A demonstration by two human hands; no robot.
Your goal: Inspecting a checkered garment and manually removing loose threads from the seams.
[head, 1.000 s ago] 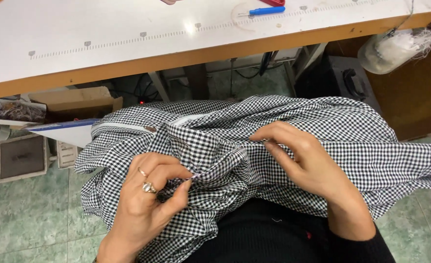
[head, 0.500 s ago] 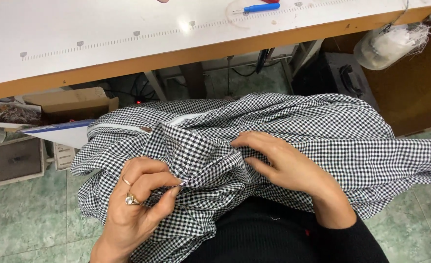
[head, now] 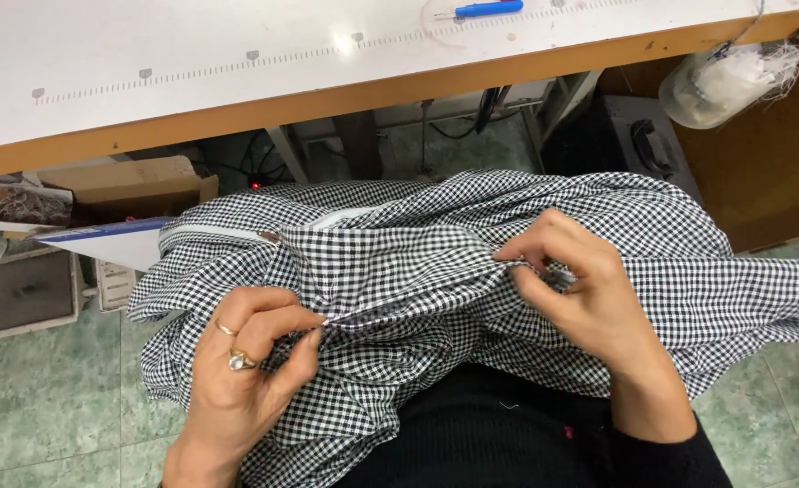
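A black-and-white checked garment (head: 436,271) lies bunched across my lap, below the edge of a white work table (head: 192,81). My left hand (head: 246,370), with rings on two fingers, pinches a fold of the cloth at the lower left. My right hand (head: 589,298) pinches the same stretched fold further right. The cloth runs taut between the two hands. A white zip or inner band (head: 210,233) shows at the garment's upper left.
A blue pen-like tool (head: 481,9) lies on the table's far side. A clear bag of thread waste (head: 725,81) hangs at the table's right end. Cardboard boxes (head: 119,185) and a grey crate (head: 29,289) stand on the green tiled floor at left.
My right hand has shifted right along the fold, away from my left hand, and the cloth between them is pulled straighter. My left hand keeps its pinch.
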